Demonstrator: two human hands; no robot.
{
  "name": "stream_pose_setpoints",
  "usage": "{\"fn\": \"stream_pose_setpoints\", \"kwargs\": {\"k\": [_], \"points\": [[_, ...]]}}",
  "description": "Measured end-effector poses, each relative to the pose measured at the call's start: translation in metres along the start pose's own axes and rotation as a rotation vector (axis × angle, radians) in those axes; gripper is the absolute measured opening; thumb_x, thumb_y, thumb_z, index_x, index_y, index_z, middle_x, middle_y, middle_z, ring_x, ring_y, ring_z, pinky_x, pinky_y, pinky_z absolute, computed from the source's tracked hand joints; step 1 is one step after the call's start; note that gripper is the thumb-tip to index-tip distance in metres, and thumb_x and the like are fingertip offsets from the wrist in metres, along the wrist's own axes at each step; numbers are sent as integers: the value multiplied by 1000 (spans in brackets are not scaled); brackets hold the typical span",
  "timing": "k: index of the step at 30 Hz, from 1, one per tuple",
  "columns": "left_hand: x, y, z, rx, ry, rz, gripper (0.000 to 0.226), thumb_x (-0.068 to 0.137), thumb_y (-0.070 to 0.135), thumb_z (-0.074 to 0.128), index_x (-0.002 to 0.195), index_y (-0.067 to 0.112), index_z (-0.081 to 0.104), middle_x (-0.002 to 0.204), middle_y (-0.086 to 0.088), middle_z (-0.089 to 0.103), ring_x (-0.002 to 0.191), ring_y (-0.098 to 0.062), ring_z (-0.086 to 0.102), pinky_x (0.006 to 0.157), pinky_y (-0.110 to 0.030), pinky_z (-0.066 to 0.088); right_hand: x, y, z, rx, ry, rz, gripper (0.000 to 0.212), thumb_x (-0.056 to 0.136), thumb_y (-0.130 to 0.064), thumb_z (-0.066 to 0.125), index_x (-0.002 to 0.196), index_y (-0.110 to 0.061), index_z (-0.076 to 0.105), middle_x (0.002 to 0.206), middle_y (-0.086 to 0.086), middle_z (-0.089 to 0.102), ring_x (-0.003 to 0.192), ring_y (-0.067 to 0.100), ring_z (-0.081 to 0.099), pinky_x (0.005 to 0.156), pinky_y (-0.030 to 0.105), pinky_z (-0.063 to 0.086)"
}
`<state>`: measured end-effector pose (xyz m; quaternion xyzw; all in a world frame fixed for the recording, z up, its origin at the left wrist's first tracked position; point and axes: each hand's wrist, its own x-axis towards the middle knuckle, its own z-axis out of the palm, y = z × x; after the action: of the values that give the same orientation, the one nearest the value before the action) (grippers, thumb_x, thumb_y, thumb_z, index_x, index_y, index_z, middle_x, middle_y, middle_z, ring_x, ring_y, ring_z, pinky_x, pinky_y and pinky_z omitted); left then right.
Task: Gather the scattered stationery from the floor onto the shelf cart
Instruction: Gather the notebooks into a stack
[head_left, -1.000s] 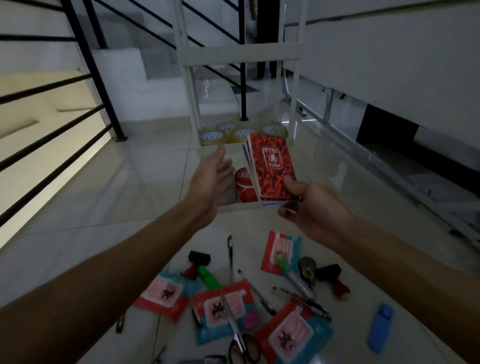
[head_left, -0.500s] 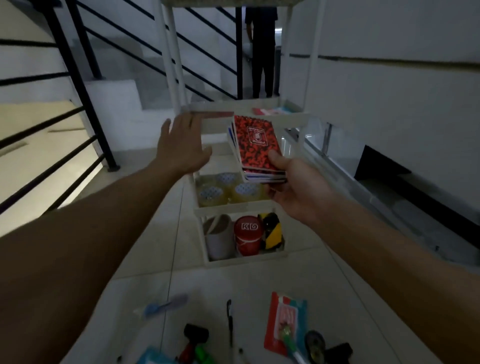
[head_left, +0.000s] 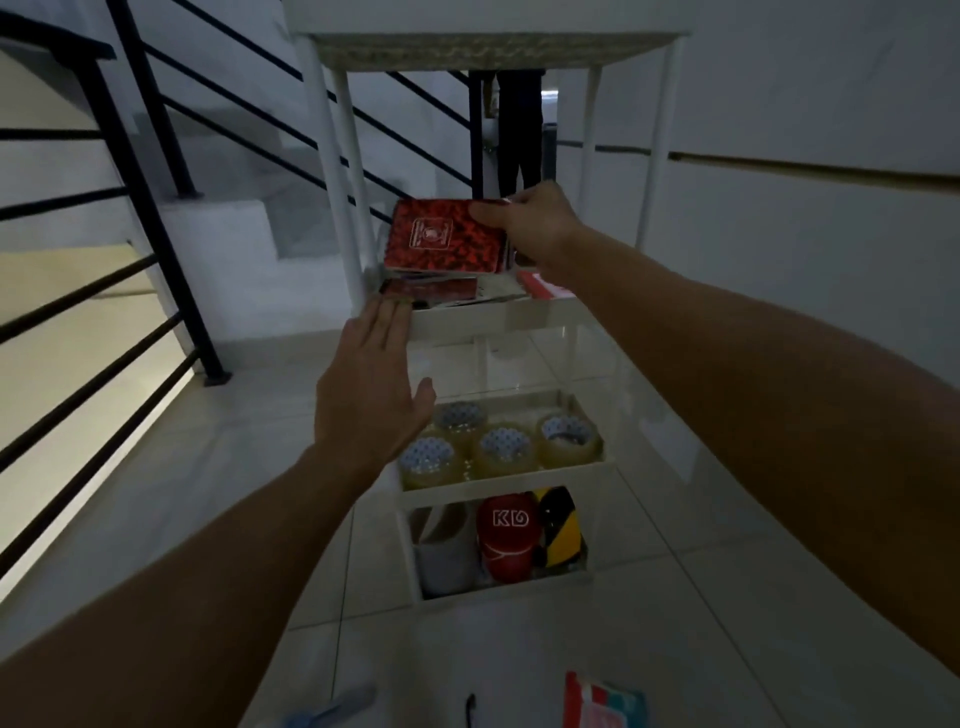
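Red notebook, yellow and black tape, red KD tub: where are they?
Red notebook (head_left: 441, 236), head view, front cover.
Yellow and black tape (head_left: 558, 525), head view, striped side.
Red KD tub (head_left: 506, 538), head view, front.

Black stair railing (head_left: 156, 223) left of white steps (head_left: 218, 228); a person's dark-trousered legs (head_left: 519, 135) beyond, pale tiled floor (head_left: 727, 597).

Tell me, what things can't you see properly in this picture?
- Items under the red notebooks, head view: the stack hides them.
- Pen and packet: cut by the bottom edge.
- Person behind the cart: top shelf hides the upper body.
- Right hand fingers: behind the notebooks.
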<state>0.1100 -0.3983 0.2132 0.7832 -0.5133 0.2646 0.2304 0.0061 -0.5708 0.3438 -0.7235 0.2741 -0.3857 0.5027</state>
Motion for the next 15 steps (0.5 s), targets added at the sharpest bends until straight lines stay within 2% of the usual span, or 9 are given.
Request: {"fn": "stream_pose_setpoints", "kwargs": {"k": [3,5,7,9,11,13,15], "points": [[0,0,-4,22,-8,11,80,86,35,62,152,4,29,157,-13,33,147,-27,24,120,-43,26,26,8,15,62,-45,113,55,83,-25,78,123,0,49,99,10,67,89,21,70,73,34,61],[1,0,-6,37,-8,21,79,85,35,63,150,3,31,154,-14,37,145,-28,28,117,-45,30,38,7,23,52,-79,170,72,84,-25,77,138,1,37,107,13,65,91,23,68,67,35,60],[0,1,-6,48,-9,15,80,85,36,64,150,4,31,154,-15,37,145,-28,28,118,-45,29,53,8,32,79,-90,209,74,82,-24,79,139,1,39,112,18,67,89,26,70,60,37,61],[0,2,-5,52,-10,-3,81,85,38,64,151,5,30,155,-13,36,146,-27,27,117,-44,31,66,15,44,78,-97,230,65,82,-23,79,131,5,49,111,20,68,91,28,70,65,40,61],[0,2,-4,43,-8,-18,83,85,40,64,152,7,28,157,-11,34,146,-25,25,116,-42,34,73,23,54,-51,-96,211,65,83,-29,78,129,8,50,118,21,65,102,31,67,82,44,58],[1,3,-5,39,-20,-22,84,86,41,64,154,9,25,158,-9,31,148,-22,22,118,-40,31,74,29,60,-313,-46,134,69,85,-39,73,131,5,48,125,19,60,112,32,61,95,42,52],[1,3,-5,36,-27,-29,85,86,42,63,155,10,23,160,-8,28,148,-21,19,118,-37,30,74,36,61,-487,60,62,68,86,-45,70,130,3,50,129,17,58,117,30,57,93,33,49]]}}
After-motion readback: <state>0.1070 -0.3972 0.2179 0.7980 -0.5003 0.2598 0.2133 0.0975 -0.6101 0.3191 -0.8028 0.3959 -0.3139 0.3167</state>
